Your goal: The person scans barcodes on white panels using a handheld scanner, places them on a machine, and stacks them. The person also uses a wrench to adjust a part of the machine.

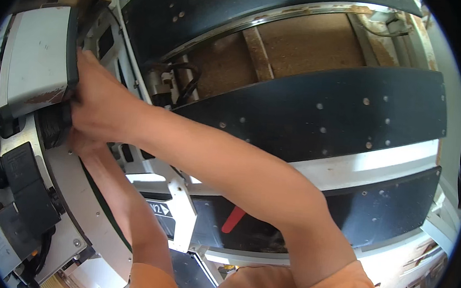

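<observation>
Both arms reach left to a machine head with a white cover [41,58] and black edge trim. My right hand [95,93] is pressed up against the trim, its fingers mostly hidden behind the cover. Just below it, my left hand [80,142] shows only in part, beside a black ribbed part [54,126] under the cover. The right wrist and hand partly cover the left one. Whether either hand grips anything is hidden.
Long black panels with bolt heads [319,116] run across the right side, with brown dusty troughs [309,39] between them. A white bracket [183,216] and a red strip [233,220] lie below my right forearm. Black motor housings [30,182] and cables fill the lower left.
</observation>
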{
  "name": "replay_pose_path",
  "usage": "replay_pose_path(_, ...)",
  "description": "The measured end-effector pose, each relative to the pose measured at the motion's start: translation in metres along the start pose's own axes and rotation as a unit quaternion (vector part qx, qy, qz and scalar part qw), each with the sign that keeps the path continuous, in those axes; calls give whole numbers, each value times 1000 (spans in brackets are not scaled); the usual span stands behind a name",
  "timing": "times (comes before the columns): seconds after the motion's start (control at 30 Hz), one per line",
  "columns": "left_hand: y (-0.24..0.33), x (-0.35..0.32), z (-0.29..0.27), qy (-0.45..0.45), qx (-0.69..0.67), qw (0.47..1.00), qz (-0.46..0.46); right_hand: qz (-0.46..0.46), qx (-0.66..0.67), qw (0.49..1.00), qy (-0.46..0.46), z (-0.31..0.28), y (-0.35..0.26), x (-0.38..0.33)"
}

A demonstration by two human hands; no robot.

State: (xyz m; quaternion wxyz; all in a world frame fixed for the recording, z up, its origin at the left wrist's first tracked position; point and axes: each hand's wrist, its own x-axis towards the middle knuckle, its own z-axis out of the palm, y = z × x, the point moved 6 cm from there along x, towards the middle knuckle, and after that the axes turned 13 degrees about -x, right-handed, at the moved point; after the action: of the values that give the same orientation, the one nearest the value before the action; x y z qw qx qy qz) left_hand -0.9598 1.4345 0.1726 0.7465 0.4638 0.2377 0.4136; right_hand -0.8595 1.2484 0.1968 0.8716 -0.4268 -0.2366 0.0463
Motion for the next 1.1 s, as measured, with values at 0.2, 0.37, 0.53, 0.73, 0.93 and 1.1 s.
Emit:
replay_pose_path(0.2, -5, 5, 2, 7, -37, 999, -29, -21, -8, 1000, 4, -1, -4, -5)
replay_pose_path(0.37, -11, 10, -7, 16, -53, 997, -44, 25, 15, 1000, -10, -2, 0, -11)
replay_pose_path(0.53, -14, 45, -38, -132, -40, 988, -73, -59, -38, 997, -29, -4, -4, 6)
replay_pose_path(0.73, -9, 59, -54, -226, -50, 966, -119, -64, -14, 996, -65, -3, 1, 14)
replay_pose_path(0.93, -14, 47, -24, -328, -227, 893, -206, -8, -31, 999, 4, 0, -2, 0)
replay_pose_path(1.1, -15, 67, -32, -328, -362, 822, -293, -46, -47, 998, 2, -6, -6, 4)
